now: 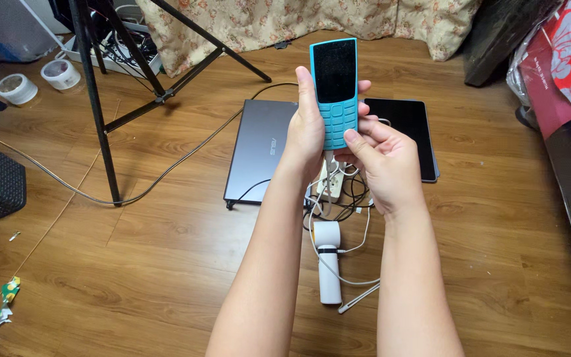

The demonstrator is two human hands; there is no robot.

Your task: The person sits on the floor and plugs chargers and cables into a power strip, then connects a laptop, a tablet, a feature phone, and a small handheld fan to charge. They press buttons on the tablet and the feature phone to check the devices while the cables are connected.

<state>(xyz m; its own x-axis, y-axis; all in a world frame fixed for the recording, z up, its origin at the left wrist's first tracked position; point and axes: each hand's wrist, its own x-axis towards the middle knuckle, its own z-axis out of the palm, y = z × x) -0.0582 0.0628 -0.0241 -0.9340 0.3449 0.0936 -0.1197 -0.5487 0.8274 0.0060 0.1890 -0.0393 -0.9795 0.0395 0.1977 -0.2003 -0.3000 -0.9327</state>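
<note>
I hold a teal keypad phone (334, 92) upright above the closed grey laptop (260, 151) that lies on the wooden floor (166, 264). My left hand (306, 129) wraps the phone's lower half from the side nearest the laptop, grip clenched on the body; most of my left fingers are hidden behind it, only their tips showing at the far edge. My right hand (381, 162) closes on the phone from the side away from the laptop, thumb pressed on the keypad; its palm and remaining fingers hide the phone's bottom edge. The screen is dark and shows nothing legible.

Just beyond the laptop's far side, a black tablet (408, 135) lies flat, partly covered by my right hand. Below the laptop's near corner, a white power strip (330, 182) and tangled white cables (348, 264) are largely masked by my wrists. A white handheld fan (328, 261) lies nearer to me than the laptop. A black tripod (100, 106) stands left of the laptop, its top cut off.
</note>
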